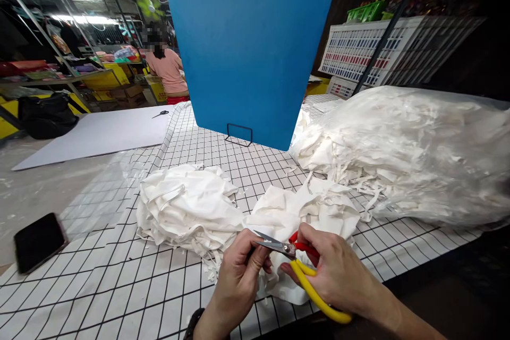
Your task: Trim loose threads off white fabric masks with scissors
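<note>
At the lower middle of the frame, the left hand (239, 271) and the right hand (334, 263) meet over a white fabric piece (285, 284); the right grip is closed around the red and yellow handles of the scissors (292, 249), whose blades point left and look slightly parted; the left grip is narrow, thumb and fingertips pinched on what seems to be the edge of the fabric, right beside the blade tips. The fabric hangs between and below the hands, near the front edge of the tabletop (159, 281); a loose heap (187, 202) of similar white cloth lies just left of centre, and a clear plastic bag (430, 154) full of white scraps fills the right side of the frame; a phone (40, 241) lies at the lower left. The step in hand appears to be fine snipping along the cloth's edge; the next move would call for a steady pinch, the edge held taut, and the fingertips kept clear of the blades, since they sit very close together.
</note>
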The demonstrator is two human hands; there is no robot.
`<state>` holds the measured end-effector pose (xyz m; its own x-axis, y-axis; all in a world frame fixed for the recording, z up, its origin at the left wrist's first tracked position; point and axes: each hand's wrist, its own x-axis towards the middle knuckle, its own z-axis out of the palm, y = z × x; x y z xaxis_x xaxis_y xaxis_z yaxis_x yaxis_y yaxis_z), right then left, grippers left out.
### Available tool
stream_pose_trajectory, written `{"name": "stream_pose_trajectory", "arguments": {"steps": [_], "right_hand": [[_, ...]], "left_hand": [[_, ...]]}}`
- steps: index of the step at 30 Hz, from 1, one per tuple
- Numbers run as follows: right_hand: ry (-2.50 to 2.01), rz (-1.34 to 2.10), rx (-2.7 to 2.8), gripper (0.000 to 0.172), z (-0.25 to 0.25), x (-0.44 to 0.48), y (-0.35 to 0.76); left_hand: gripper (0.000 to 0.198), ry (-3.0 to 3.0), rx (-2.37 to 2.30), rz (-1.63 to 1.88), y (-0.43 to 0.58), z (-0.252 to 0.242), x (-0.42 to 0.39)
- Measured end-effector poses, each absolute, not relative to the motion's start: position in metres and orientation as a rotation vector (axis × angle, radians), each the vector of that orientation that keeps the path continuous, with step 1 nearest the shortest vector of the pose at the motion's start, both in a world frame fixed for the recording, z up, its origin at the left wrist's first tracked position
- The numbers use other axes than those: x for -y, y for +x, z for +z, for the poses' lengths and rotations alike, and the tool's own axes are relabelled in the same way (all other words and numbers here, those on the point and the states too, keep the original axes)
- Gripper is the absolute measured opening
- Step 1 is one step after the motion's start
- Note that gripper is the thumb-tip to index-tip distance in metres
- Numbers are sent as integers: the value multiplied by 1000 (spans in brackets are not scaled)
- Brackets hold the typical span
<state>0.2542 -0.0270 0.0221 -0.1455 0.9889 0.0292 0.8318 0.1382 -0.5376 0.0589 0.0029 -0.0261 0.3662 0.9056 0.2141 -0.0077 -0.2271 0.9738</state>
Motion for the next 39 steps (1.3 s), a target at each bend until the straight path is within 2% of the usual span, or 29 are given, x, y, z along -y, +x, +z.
{"name": "stream_pose_trajectory", "arguments": {"steps": [10, 14, 17, 20, 24, 26, 28, 31, 35, 37, 39], "right_hand": [[-1700, 602, 2014, 39, 15, 26, 255], [-1611, 888, 1864, 42, 6, 22, 266], [-1524, 1113, 1554, 39, -5, 14, 290], [-1632, 1033, 1344, 40, -18, 9, 312], [-1853, 1004, 1410, 44, -36, 14, 305], [-1931, 946, 1492, 39, -44, 15, 290], [-1953, 854, 1557, 26, -50, 12, 279], [-1863, 864, 1548, 15, -55, 2, 275], [-1741, 953, 1533, 20, -54, -10, 283], [-1706, 1047, 1489, 24, -51, -14, 288], [-1596, 1205, 1334, 29, -45, -16, 293]], "left_hand": [[22, 1446, -789, 1047, 60, -28, -4], [21, 1380, -769, 1047, 60, -30, -5], [21, 1309, -755, 1093, 55, -27, -8], [20, 1206, -748, 1219, 44, -21, -15], [17, 1100, -778, 1345, 21, -15, -31], [16, 1046, -808, 1408, 8, -16, -39], [17, 1019, -850, 1462, -6, -18, -47], [21, 1158, -1119, 1371, -28, -24, -56], [23, 1680, -1831, 1017, -37, -33, -52], [25, 1865, -2043, 1090, -24, -35, -38], [29, 2033, -1920, 1209, -2, -38, -20]]}}
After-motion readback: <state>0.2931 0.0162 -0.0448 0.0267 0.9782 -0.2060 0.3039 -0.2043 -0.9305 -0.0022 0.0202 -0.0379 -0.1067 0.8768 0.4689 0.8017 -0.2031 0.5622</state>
